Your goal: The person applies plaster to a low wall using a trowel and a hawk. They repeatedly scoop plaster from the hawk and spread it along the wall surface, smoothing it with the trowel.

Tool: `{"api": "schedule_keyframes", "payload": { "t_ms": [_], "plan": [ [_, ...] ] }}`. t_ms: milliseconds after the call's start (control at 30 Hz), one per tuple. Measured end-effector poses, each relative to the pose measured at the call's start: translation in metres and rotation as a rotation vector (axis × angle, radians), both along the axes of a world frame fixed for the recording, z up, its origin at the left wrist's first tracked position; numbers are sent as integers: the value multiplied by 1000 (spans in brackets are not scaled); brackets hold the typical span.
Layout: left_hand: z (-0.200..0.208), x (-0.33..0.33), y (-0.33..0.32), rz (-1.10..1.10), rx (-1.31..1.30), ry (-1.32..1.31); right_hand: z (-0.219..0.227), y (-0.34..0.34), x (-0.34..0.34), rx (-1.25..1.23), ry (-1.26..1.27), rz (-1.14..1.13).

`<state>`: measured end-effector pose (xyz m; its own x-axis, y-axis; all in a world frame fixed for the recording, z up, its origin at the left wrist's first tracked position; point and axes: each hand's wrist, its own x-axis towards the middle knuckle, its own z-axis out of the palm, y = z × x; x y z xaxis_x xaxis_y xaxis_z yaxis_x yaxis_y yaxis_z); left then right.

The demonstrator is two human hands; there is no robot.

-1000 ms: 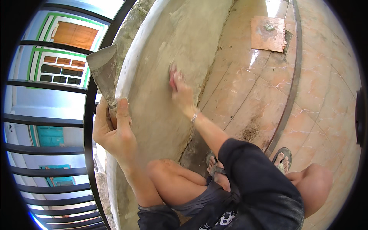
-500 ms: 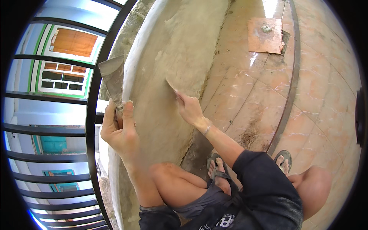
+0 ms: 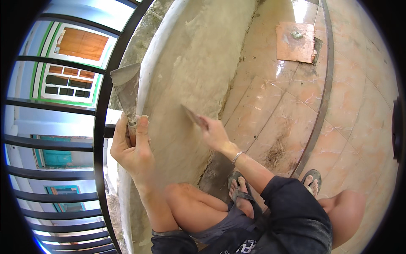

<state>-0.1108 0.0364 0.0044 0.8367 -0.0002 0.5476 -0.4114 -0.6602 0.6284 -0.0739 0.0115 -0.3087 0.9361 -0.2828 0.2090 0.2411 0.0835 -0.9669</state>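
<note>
- Left grip (image 3: 133,146): thumb and fingers closed around the short handle of a wide-bladed scraper (image 3: 127,86); the blade sticks out beyond the fingertips, toward the far left, beside the white edge (image 3: 148,63).
- Right grip (image 3: 215,134): fingers closed on the near right end of a thin flat tool (image 3: 192,114), which reaches out to the far left.
- The flat tool lies over the plastered surface (image 3: 190,55), right of the scraper; I cannot tell whether its whole edge touches.
- Far right, a squarish board (image 3: 289,53) lies on the tiled floor (image 3: 270,99).
</note>
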Motion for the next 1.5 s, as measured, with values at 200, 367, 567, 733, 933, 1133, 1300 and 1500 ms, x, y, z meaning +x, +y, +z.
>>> {"api": "schedule_keyframes", "payload": {
  "t_ms": [200, 367, 567, 733, 933, 1133, 1300, 1500],
  "plan": [
    [3, -8, 13, -32, -7, -60, 22, -71, 96, -41, 120, -455],
    [10, -16, 23, 16, -3, -80, 64, -55, 82, -132, -140, -580],
    [6, -11, 21, -7, -40, -66, 62, -99, 64, -100, 86, -376],
    [6, -12, 21, -3, -22, -69, 81, -121, 125, -190, 205, -485],
    [1, -1, 15, -10, -32, -30, 56, -112, 109, -66, 131, -258],
    [3, -4, 19, 11, 9, -26, 63, -104, 150, -258, -84, -671],
    [4, 0, 21, -2, -5, -44, 49, -86, 110, -302, -102, -322],
    [6, 2, 20, -11, 0, -33, 44, -125, 111, -183, 197, -304]
  ]
}}
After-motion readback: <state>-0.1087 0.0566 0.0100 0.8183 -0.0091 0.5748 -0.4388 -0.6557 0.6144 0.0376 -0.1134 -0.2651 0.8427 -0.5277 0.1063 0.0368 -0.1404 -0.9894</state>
